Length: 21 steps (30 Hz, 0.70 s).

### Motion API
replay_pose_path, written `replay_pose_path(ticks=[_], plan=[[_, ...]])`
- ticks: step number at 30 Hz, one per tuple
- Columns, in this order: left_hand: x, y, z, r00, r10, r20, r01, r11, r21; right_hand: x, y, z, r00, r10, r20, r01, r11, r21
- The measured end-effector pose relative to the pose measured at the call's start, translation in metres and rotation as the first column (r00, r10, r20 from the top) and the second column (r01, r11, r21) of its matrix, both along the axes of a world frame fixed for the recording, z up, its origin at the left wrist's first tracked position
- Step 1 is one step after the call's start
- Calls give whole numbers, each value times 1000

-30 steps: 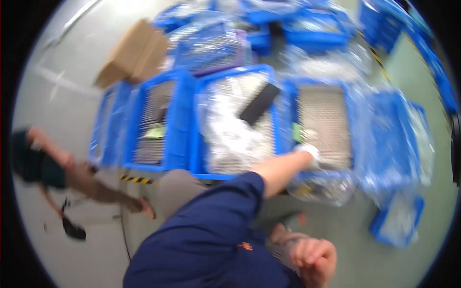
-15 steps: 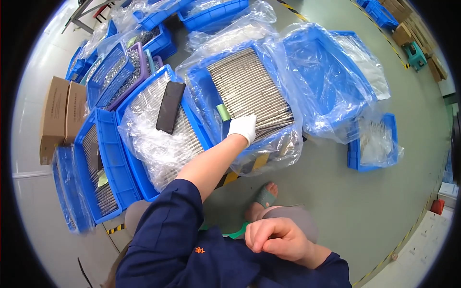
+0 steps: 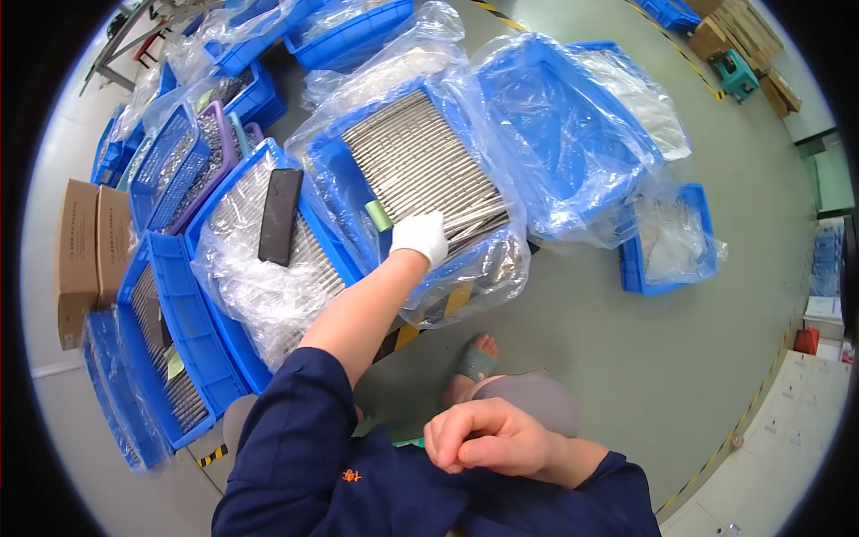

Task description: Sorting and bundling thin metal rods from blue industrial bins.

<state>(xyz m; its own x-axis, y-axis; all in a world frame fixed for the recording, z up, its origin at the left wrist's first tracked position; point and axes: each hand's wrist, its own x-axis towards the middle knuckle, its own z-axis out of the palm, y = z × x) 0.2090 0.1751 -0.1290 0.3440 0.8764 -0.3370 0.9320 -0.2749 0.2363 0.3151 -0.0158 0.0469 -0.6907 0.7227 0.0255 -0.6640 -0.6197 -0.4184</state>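
Note:
My left hand (image 3: 420, 238), in a white glove, reaches into a plastic-lined blue bin (image 3: 335, 170). Its fingers curl down over the left ends of thin metal rods (image 3: 425, 152), which lie side by side in a layer. Near the glove a few rods (image 3: 474, 221) sit skewed against the others. A green cylinder (image 3: 378, 216) lies by the glove, at the left ends of the rods. My bare right hand (image 3: 492, 436) is held before my body, fingers curled and thumb against the index finger; whatever it may hold is hidden.
A black phone-like slab (image 3: 280, 217) rests on a plastic-covered blue bin of rods on the left. Right of the rods stands a lined blue bin (image 3: 564, 134); a smaller blue bin (image 3: 671, 242) is on the floor. Cardboard boxes (image 3: 79, 255) stand far left.
The whole view has shifted, so the bins sit further left in the picture. My left hand stays at the rods' left ends; my right hand keeps its curled shape.

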Motion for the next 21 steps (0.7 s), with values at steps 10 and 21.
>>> replay_pose_path(ticks=[10, 21], plan=[[-40, -36, 56, 270, 819, 507, -12, 529, -849, -25, 20, 92, 954, 136, -268, -36, 938, 346], [-117, -139, 159, -336, 850, 406, 534, 527, -661, -106, -33, 164, 892, 331, -307, -200, 899, 389]])
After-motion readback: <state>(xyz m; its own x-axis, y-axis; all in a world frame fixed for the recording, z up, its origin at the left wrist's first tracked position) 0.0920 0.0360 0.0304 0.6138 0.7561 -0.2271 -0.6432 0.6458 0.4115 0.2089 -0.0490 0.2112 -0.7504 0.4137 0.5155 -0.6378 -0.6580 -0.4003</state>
